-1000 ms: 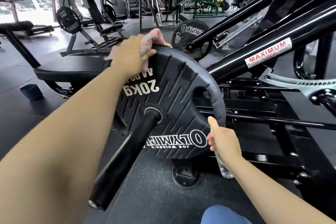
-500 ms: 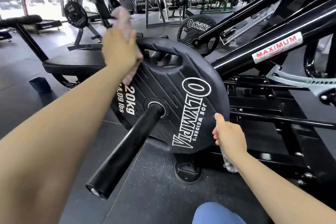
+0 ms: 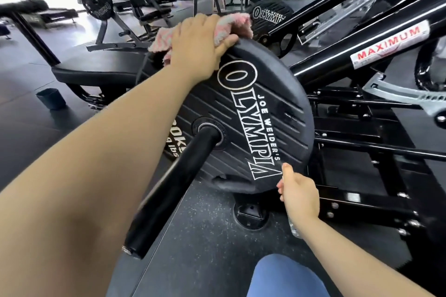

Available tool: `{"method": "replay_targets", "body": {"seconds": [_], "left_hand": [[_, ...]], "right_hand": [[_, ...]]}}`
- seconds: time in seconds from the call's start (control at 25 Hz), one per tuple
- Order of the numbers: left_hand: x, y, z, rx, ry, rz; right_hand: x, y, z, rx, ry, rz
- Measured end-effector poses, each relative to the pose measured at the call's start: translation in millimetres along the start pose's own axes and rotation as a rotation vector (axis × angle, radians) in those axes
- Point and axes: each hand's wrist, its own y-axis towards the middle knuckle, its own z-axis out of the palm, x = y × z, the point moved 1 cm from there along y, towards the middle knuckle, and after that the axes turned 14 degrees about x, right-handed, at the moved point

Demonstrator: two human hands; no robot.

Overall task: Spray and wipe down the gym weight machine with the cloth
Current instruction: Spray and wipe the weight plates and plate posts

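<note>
A black 20 kg Olympia weight plate (image 3: 253,113) sits on the machine's black loading bar (image 3: 169,190), which points toward me. My left hand (image 3: 200,48) grips a pink and grey cloth (image 3: 231,25) and presses it on the plate's top rim. My right hand (image 3: 298,194) is at the plate's lower right edge, curled round a clear spray bottle (image 3: 295,230); only the bottle's bottom shows below my wrist, and my thumb touches the plate's rim.
The machine's black frame (image 3: 362,55) with a MAXIMUM label (image 3: 388,43) rises to the right. A second Olympia plate (image 3: 271,20) hangs behind. A black bench (image 3: 96,70) and a small dark cup (image 3: 51,99) lie to the left. My blue-clad knee (image 3: 284,277) is at the bottom.
The plate has turned further clockwise, its lettering now running down the right side. My left hand with the cloth slid right along the top rim. My right hand stayed at the lower edge.
</note>
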Motion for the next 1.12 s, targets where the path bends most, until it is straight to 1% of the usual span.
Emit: {"method": "replay_targets", "body": {"seconds": [0.12, 0.28, 0.36, 0.52, 0.6, 0.68, 0.8, 0.84, 0.92, 1.0, 1.12], "left_hand": [[18.4, 1.0, -0.7, 0.035, -0.065, -0.046], [41.6, -3.8, 0.5, 0.022, -0.215, -0.124], [47.9, -9.4, -0.5, 0.014, -0.343, -0.121], [63.5, -16.2, 1.1, 0.083, -0.486, -0.182], [78.3, -17.5, 10.0, 0.064, -0.559, -0.194], [94.5, -18.1, 20.6, 0.044, -0.597, -0.233], [109.5, -17.2, 36.7, 0.024, -0.618, -0.290], [113.9, -18.3, 40.0, 0.027, -0.641, -0.302], [119.2, -20.1, 41.0, 0.022, -0.672, -0.302], [123.5, -20.6, 41.9, 0.030, -0.663, -0.287], [128.1, -21.7, 43.4, 0.034, -0.678, -0.184]], "right_hand": [[-5.4, -0.9, 6.4, 0.035, 0.053, 0.014], [-0.8, -1.7, 25.2, 0.174, -0.066, 0.016], [-1.7, -5.9, 33.3, 0.184, -0.071, 0.026], [-5.1, -11.2, 36.3, 0.221, -0.029, 0.068], [0.6, -6.6, 37.8, 0.233, 0.005, 0.074], [13.7, -5.2, 45.2, 0.248, 0.090, 0.065], [38.7, -6.1, 59.6, 0.329, 0.361, 0.072], [47.6, -10.4, 65.0, 0.373, 0.402, 0.090], [63.3, -20.6, 75.4, 0.431, 0.405, 0.101], [75.6, -26.9, 82.2, 0.421, 0.425, 0.038], [96.3, -34.5, 87.4, 0.316, 0.436, -0.031]]}}
